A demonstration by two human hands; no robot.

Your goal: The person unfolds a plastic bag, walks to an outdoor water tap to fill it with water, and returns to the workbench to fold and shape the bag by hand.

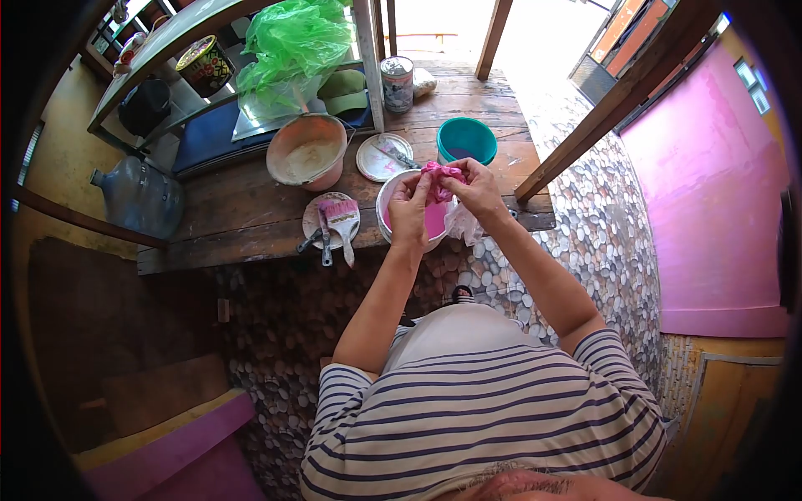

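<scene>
Both of my hands pinch a crumpled pink plastic bag [439,181] just above a white bucket [386,200] with pink paint [435,220] inside. My left hand [409,209] grips its left side with thumb and fingers. From the right, my right hand [479,194] holds the other side. A clear plastic bag [463,225] hangs at the bucket's right rim. Left of the bucket, a wide paintbrush [342,219] with pink bristles and a scraper-like tool [324,234] rest on a round lid [313,219]. Behind, another white lid [373,164] carries a narrow tool.
On the wooden table [242,219] stand a teal bucket [467,134], a peach bucket [307,150] and a paint can [398,83]. A shelf with a green plastic bag [292,46] rises behind. A water jug [138,196] is at left, a wooden post [585,125] at right.
</scene>
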